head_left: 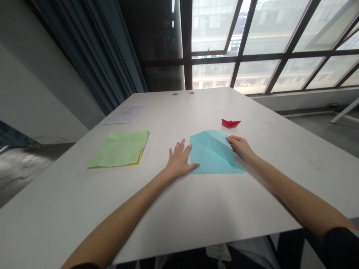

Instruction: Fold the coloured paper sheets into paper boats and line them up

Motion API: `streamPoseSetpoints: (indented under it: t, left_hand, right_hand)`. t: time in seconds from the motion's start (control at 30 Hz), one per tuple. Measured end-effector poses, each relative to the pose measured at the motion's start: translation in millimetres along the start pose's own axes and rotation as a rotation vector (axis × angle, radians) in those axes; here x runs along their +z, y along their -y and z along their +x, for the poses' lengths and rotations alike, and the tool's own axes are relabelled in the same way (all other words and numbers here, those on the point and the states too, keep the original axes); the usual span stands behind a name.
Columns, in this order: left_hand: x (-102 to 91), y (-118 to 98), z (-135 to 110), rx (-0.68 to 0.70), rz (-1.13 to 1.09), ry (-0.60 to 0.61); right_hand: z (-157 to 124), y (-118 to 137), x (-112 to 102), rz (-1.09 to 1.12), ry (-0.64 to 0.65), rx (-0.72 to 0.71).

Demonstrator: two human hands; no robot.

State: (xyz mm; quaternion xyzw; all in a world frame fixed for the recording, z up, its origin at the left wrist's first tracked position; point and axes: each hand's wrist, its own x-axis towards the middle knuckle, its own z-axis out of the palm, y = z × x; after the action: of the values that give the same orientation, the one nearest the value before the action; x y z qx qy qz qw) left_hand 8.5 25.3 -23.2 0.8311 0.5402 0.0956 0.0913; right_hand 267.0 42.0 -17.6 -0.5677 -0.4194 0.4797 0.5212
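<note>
A light blue sheet of paper (210, 153) with crease lines lies on the white table in front of me. Its right side is lifted and bent a little. My left hand (179, 158) rests at the sheet's left edge with fingers spread, the thumb lying on the paper near its lower left corner. At the right edge my right hand (240, 146) pinches the paper between thumb and fingers. Just beyond the sheet sits a small red paper boat (230, 123).
To the left lies a stack of coloured paper (119, 149), green on top with yellow and blue below. A printed sheet (123, 114) is behind it near the table's left edge. The white table (168, 209) reaches toward windows and a dark blue curtain (92, 48).
</note>
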Motion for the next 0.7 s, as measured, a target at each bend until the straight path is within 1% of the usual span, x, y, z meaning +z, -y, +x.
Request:
streamPoseSetpoints:
  t: [0.1,0.17,0.23,0.33,0.37,0.43,0.5,0.6,0.7]
  left_hand:
    - [-5.4,4.7,1.3,0.055,0.044,0.056]
    - [-11.0,9.3,3.1,0.066,0.063,0.098]
    - [-17.4,14.3,4.9,0.062,0.074,0.153]
    - [-26.0,20.6,6.1,0.047,0.073,0.23]
    - [-28.1,22.1,6.2,0.045,0.076,0.247]
    - [-30.8,25.1,6.5,0.038,0.092,0.268]
    - [-31.2,29.0,7.5,0.031,0.113,0.275]
    - [-28.7,38.8,10.9,-0.007,0.146,0.253]
    - [-25.6,50.8,14.9,-0.067,0.17,0.238]
  right_hand:
    - [13.7,-6.5,-14.6,-0.135,-0.078,-0.015]
    - [21.1,-10.6,-24.0,-0.269,-0.111,-0.048]
    - [26.0,-14.3,-31.3,-0.461,-0.127,-0.155]
    - [27.7,-18.2,-35.1,-0.75,-0.14,-0.409]
    - [26.9,-18.9,-34.5,-0.829,-0.126,-0.507]
    - [23.9,-19.8,-31.7,-0.954,-0.054,-0.683]
    - [20.1,-20.5,-28.4,-1.047,0.058,-0.776]
    - [15.0,-22.1,-25.1,-1.134,0.207,-0.773]
    - [12.8,-24.1,-24.5,-1.189,0.283,-0.73]
